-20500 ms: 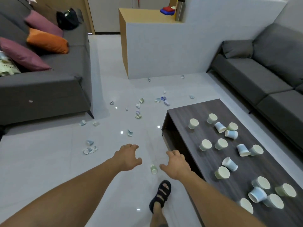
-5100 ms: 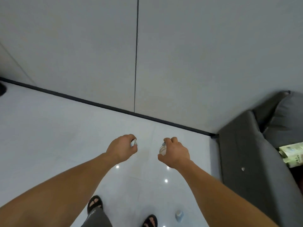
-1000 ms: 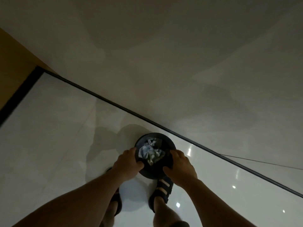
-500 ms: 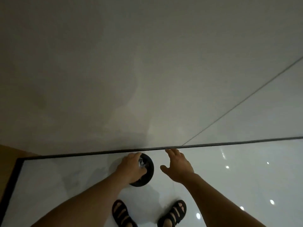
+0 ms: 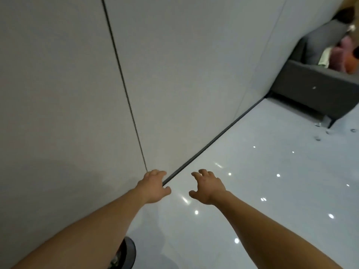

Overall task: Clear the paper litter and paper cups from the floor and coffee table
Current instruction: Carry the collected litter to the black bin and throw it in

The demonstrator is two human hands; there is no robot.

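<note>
Both seen empty, fingers loose: left grip, right grip. Some paper scraps spotted well off, up-right of right grip, by sofa. Prob v. light + crushable; best pinched at an edge.

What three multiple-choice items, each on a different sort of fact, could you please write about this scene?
1. What colour is the upholstered sofa? A red; B dark grey; C white.
2. Where is the round black waste bin? A at the bottom edge, beside the left forearm; B on the sofa; C at the far right.
3. What do the left hand and right hand hold? A paper cups; B nothing; C the bin.
Answers: 1 B, its base is dark grey; 2 A, its rim shows beside that forearm; 3 B, both hands show loose, empty fingers.
</note>
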